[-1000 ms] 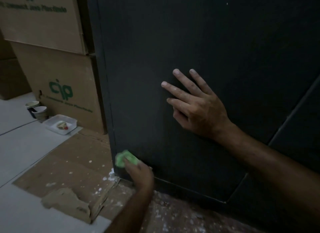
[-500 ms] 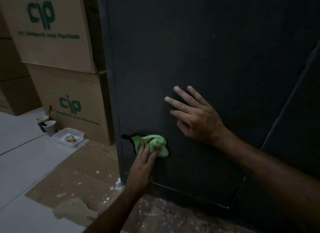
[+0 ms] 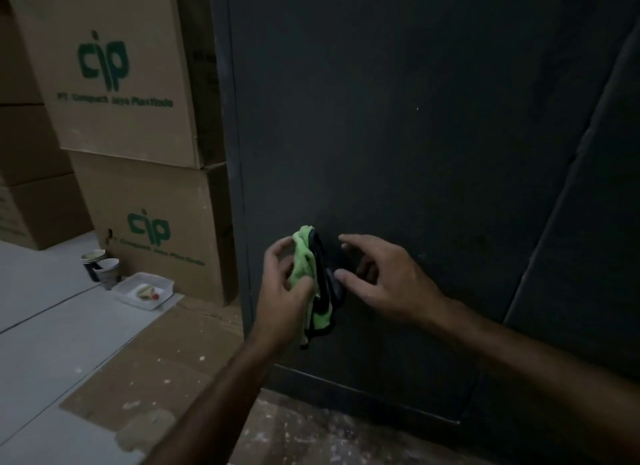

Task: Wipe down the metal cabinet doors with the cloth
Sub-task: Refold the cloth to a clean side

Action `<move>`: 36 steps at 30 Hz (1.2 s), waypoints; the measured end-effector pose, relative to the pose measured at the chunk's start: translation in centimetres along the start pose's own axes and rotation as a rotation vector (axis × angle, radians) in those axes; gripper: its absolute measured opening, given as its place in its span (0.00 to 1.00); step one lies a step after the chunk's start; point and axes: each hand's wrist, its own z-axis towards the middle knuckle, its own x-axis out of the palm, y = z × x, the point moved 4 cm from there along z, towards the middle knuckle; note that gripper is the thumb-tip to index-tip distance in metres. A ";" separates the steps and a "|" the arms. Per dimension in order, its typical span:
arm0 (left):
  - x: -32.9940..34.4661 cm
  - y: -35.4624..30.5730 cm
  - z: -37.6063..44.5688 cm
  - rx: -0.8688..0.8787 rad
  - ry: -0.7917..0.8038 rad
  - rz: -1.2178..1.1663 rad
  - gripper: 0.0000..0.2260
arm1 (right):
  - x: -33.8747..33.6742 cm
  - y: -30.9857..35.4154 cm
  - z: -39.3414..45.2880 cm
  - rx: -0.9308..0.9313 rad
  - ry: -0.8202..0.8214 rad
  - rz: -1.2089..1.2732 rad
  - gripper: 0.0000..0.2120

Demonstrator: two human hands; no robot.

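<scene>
The left hand pinches the green cloth in front of the dark metal cabinet door, low on the panel, toward seven o'clock from the door's middle; the cloth hangs bunched, dark edging showing. The right hand, at three o'clock of the cloth, has loose, spread fingers with tips touching or just short of the fabric; it holds nothing firmly. At nine o'clock stand stacked cardboard boxes; below them paper cups and a white tray sit on the floor; flattened cardboard lies before the door.
</scene>
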 end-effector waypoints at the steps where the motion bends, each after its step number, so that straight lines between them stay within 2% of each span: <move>1: 0.0 -0.4 0.8 -0.070 0.055 -0.057 0.30 | 0.2 -0.2 0.0 0.131 0.037 0.140 0.31; 2: 0.1 -0.8 1.5 -0.137 0.112 -0.114 0.31 | 0.3 -0.4 0.2 0.230 0.057 0.265 0.31; 3: 0.3 -1.2 2.2 -0.204 0.170 -0.177 0.32 | 0.1 -0.5 0.4 0.290 0.059 0.357 0.27; 6: 0.8 -2.7 3.4 -0.346 0.346 -0.235 0.37 | -1.2 -0.1 1.2 0.351 -0.011 0.438 0.05; 9: 0.3 -4.7 4.6 -0.372 0.417 -0.006 0.33 | -2.5 0.7 1.6 0.379 -0.007 0.526 0.07; 13: -0.6 -7.0 5.7 -0.373 0.406 0.117 0.13 | -3.5 2.5 2.3 0.335 -0.011 0.583 0.09; 16: -1.7 -7.5 5.8 -0.361 0.345 0.196 0.14 | -3.6 3.4 2.7 0.359 -0.023 0.630 0.08; 19: -1.5 -7.1 5.2 -0.402 0.467 0.108 0.11 | -3.3 4.1 2.9 0.354 -0.005 0.634 0.07; 21: -0.9 -6.6 4.8 -0.357 0.559 0.188 0.20 | -2.9 4.3 2.8 0.351 0.019 0.643 0.07; 23: -0.1 -6.2 4.6 -0.255 0.569 0.301 0.25 | -2.5 4.3 2.6 0.350 0.029 0.636 0.08; 26: 0.6 -6.5 4.8 -0.077 0.529 0.425 0.15 | -2.6 3.7 2.2 0.350 0.035 0.577 0.08; 28: 0.4 -6.7 5.4 -0.025 0.504 0.543 0.05 | -2.8 3.0 2.0 0.372 0.033 0.561 0.07; 29: 0.1 -7.0 5.7 -0.023 0.500 0.609 0.04 | -2.9 2.6 1.9 0.392 0.043 0.565 0.07; 32: -1.1 -7.6 6.4 -0.084 0.492 0.747 0.09 | -3.5 1.5 1.8 0.464 0.157 0.543 0.06; 36: -1.8 -7.8 6.0 -0.249 0.479 0.619 0.13 | -4.6 0.8 1.4 0.483 0.431 0.326 0.12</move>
